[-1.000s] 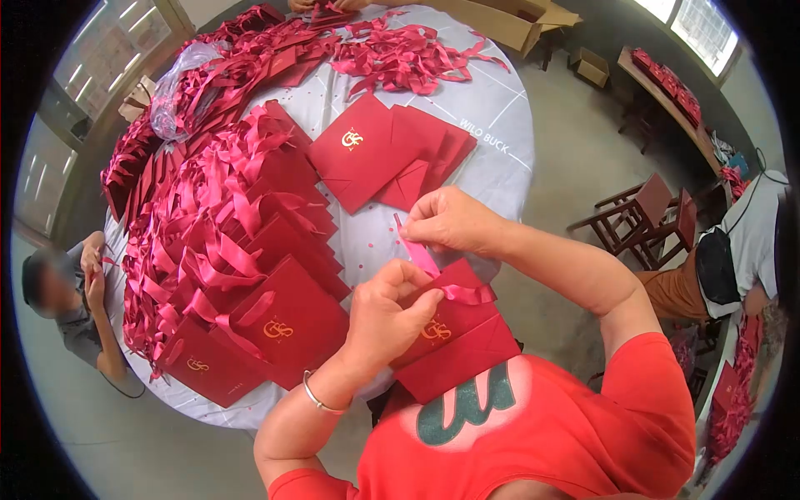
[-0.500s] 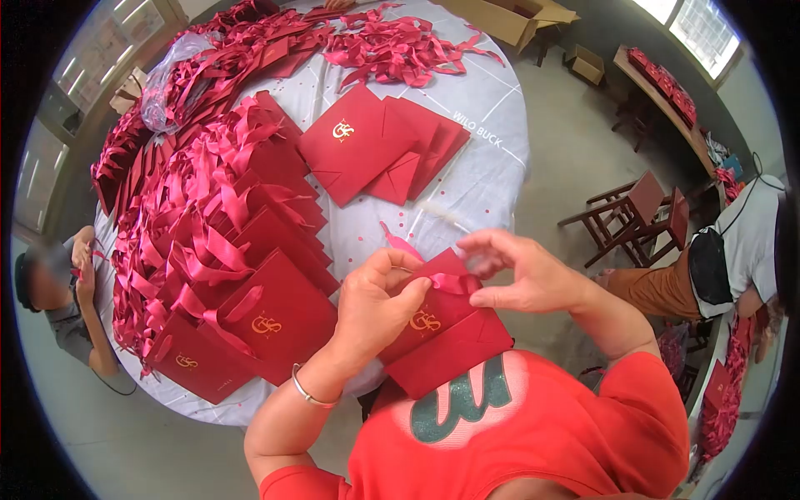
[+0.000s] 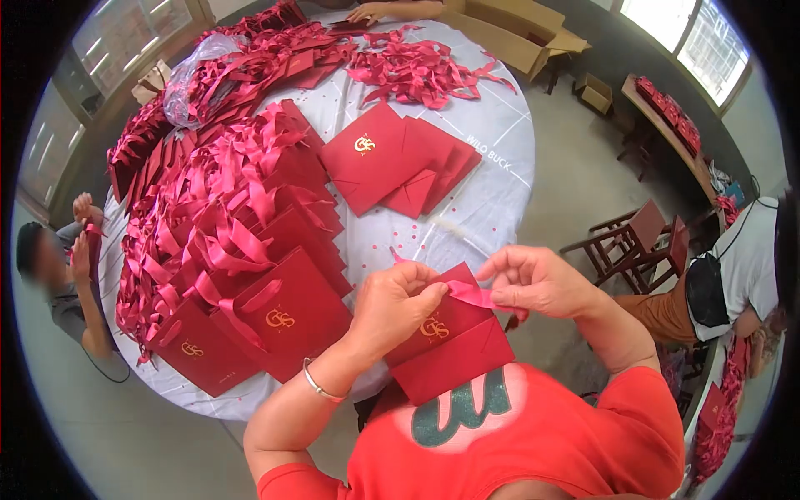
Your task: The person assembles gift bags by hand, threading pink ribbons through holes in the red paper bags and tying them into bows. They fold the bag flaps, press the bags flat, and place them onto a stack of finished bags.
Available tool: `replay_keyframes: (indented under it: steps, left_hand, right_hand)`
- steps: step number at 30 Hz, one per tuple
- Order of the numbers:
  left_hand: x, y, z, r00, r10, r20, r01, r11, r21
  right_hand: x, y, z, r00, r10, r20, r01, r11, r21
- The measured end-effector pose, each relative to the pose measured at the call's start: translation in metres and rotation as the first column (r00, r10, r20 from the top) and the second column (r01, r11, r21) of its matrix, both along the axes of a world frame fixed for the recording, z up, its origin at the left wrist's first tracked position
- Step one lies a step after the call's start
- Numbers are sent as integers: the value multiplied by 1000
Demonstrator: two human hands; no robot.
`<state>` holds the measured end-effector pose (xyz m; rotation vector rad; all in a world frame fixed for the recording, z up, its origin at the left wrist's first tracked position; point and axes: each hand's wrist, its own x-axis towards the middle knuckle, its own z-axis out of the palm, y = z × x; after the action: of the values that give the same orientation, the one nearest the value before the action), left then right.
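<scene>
A red paper bag (image 3: 454, 358) with a gold emblem lies tilted against the front of my red shirt, below both hands. My left hand (image 3: 396, 304) pinches a pink ribbon (image 3: 471, 294) at the bag's upper part, thumb against fingers. On the other side my right hand (image 3: 537, 282) holds the same ribbon between thumb and fingers, so it stretches between the two hands. Left of my left hand, a standing red bag (image 3: 287, 312) with a ribbon heads long rows of similar bags. Flat red bags (image 3: 367, 158) lie overlapped beyond my hands.
Loose pink ribbons (image 3: 425, 67) and a plastic wrap (image 3: 187, 87) lie on the round table (image 3: 517, 117). A co-worker (image 3: 58, 283) is at the left, another person (image 3: 725, 275) at the right. Behind are an open cardboard box (image 3: 508, 33) and wooden stools (image 3: 629, 242).
My right thumb and fingers have closed on the ribbon, which is now drawn out to the right. The view has shifted slightly, and more of a co-worker's arm shows at the far table edge.
</scene>
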<state>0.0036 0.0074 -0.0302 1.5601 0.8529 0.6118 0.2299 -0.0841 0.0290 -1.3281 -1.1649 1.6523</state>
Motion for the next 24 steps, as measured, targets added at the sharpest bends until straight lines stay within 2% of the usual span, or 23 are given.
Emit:
replay_keyframes:
  steps: [3, 5, 6, 8, 9, 10, 11, 12, 13, 14, 16, 17, 19, 21, 23, 24]
  left_hand:
    - [0, 3, -4, 999, -1, -54, 4, 998, 65]
    - [1, 3, 0, 998, 8, -67, -4, 998, 64]
    - [0, 3, 3, 998, 2, -56, -1, 1000, 18]
    - [0, 3, 4, 999, 7, -50, -6, 1000, 25]
    - [0, 3, 4, 999, 7, -54, -6, 1000, 16]
    - [0, 3, 5, 998, 10, -56, -9, 1000, 20]
    - [0, 3, 6, 998, 6, -65, -4, 999, 32]
    - [0, 3, 7, 997, 1, -73, 2, 999, 43]
    - [0, 3, 8, 997, 2, -73, 1, 999, 44]
    - [0, 2, 9, 997, 1, -75, 2, 999, 39]
    - [-1, 2, 12, 997, 0, -78, 3, 999, 37]
    - [-1, 1, 14, 997, 0, -83, 4, 999, 46]
    - [-1, 1, 15, 996, 5, -86, 0, 998, 56]
    - [-1, 1, 17, 995, 6, -102, 1, 998, 65]
    - [-1, 2, 16, 993, 6, -116, 2, 998, 70]
    - [-1, 3, 15, 992, 4, -128, 6, 997, 76]
  right_hand:
    - [1, -10, 16, 994, 86, -68, -89, 995, -47]
    - [9, -15, 22, 970, 206, -131, -216, 975, -62]
    - [9, -17, 19, 945, 239, -224, -242, 970, 14]
    - [3, -20, 20, 917, 346, -199, -307, 930, 205]
    - [-3, -20, 21, 920, 336, -202, -273, 919, 285]
    - [-6, -18, 23, 919, 339, -203, -275, 917, 289]
    - [-9, -15, 27, 938, 316, 141, -343, 798, 495]
    - [-12, -12, 28, 872, 185, 454, -460, 626, 630]
    - [-16, -8, 12, 885, -12, 466, -413, 440, 797]
    - [-17, -8, 13, 885, -12, 465, -413, 440, 797]
    - [-20, -11, 20, 853, -200, 482, -423, 275, 863]
    - [-22, -11, 26, 854, -198, 481, -423, 274, 864]
    - [-27, -12, 41, 819, -358, 448, -440, 107, 891]
    - [-32, -13, 46, 812, -373, 450, -451, 88, 888]
    - [-43, -1, 53, 928, -237, 288, -274, 90, 958]
    - [-44, 6, 55, 949, -181, 258, -239, 117, 964]
